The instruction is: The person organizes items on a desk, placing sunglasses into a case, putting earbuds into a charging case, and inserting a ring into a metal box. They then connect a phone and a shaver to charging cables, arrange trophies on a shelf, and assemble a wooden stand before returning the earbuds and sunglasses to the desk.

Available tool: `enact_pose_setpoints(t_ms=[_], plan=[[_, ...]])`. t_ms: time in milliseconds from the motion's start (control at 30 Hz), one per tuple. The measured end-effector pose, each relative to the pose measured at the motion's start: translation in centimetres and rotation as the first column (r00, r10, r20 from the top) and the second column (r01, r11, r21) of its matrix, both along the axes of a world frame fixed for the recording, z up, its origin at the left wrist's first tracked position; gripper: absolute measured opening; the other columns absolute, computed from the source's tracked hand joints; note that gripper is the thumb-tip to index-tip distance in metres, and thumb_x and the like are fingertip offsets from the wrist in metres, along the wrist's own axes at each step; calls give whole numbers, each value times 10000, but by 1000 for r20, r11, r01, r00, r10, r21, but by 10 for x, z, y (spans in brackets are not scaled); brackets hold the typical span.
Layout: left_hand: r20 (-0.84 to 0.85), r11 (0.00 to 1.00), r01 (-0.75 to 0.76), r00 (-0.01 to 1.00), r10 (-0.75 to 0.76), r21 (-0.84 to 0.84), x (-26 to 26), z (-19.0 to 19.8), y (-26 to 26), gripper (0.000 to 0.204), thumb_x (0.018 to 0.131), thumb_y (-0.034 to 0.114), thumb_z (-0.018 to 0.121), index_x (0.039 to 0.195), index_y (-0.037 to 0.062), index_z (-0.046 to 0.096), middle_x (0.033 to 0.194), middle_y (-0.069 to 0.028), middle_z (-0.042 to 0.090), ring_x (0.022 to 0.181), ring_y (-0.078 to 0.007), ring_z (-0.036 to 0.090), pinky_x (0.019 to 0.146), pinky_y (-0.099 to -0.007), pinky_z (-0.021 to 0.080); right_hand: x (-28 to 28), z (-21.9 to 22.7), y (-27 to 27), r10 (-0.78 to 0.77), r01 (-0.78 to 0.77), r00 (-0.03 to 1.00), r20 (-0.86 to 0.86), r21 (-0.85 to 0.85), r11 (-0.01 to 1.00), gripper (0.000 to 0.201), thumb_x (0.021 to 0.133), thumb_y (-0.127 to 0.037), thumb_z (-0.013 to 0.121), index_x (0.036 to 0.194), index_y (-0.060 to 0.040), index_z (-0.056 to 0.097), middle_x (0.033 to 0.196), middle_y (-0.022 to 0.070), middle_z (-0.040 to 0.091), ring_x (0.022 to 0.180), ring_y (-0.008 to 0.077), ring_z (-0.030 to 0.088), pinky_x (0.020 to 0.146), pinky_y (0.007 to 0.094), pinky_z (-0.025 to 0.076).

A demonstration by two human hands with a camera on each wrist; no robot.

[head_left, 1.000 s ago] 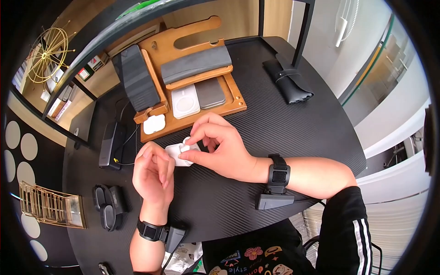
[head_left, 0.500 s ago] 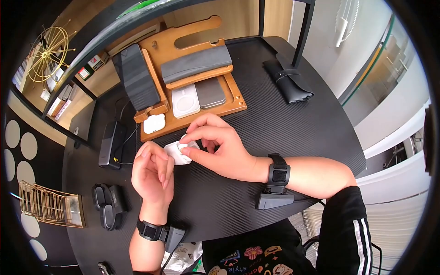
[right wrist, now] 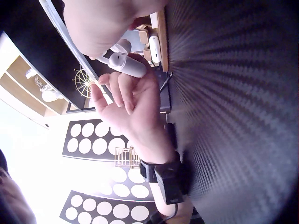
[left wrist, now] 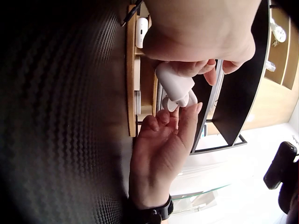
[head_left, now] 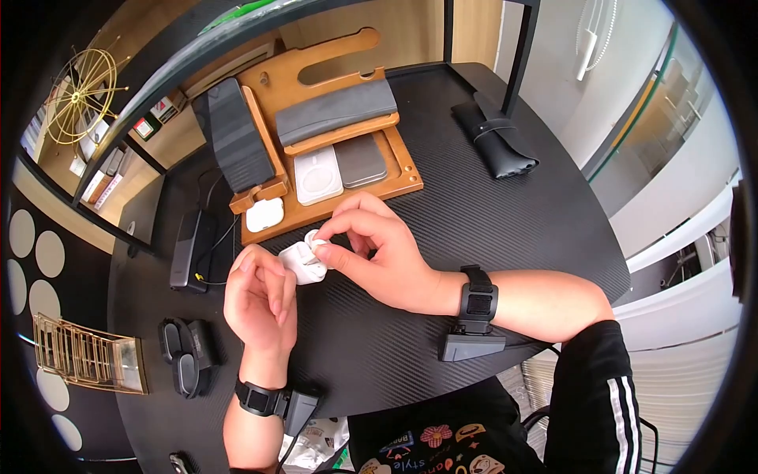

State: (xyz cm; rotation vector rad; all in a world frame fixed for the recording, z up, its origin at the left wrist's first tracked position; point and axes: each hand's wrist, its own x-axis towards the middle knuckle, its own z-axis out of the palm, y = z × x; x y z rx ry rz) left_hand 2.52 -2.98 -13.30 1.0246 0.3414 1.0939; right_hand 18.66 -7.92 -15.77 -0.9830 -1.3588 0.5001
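Note:
A small white rounded case, like an earbud case (head_left: 303,268), is held over the desk. My left hand (head_left: 259,304) grips its left end with bent fingers, palm turned up; the thumb is hidden in the head view. At the other end, my right hand (head_left: 379,257) pinches a small white piece, like an earbud (head_left: 313,238), between thumb and forefinger. Seen from the left wrist, the case (left wrist: 174,84) tilts down toward the right fingertips. A second white case (head_left: 265,214) lies on the wooden stand (head_left: 410,178) just beyond the hands.
The stand also holds a dark phone-like slab (head_left: 237,134), a grey pouch (head_left: 335,110) and a white charging pad (head_left: 318,175). A black folded case (head_left: 496,138) lies at right. To the left are a power bank (head_left: 192,251) and a black strapped device (head_left: 188,359).
The right fingers have shifted on the small white piece, which has tilted at the case's end. The case has turned and moved slightly left with the left hand.

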Motion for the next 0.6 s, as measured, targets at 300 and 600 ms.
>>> enact_pose_setpoints(t_ms=[300,600], plan=[[-22,999,24,999,-24,24,-1,-2,0,332,911,255,399,714,2,486,409,-5,330,315,-78,223,342,-214,185,-4,-1,-1,120,-146,955,-271,-76,986,136,799,-77,671,817,-29,545,703,-26,522,545,10,398,475,171,328],[-61,995,83,995,-79,57,-3,-2,1,317,913,277,399,732,23,460,468,-6,355,342,-70,248,341,-200,202,-5,-1,-3,170,-204,933,-317,-78,976,117,815,-43,640,877,-22,543,625,-61,501,540,-13,410,480,157,334]])
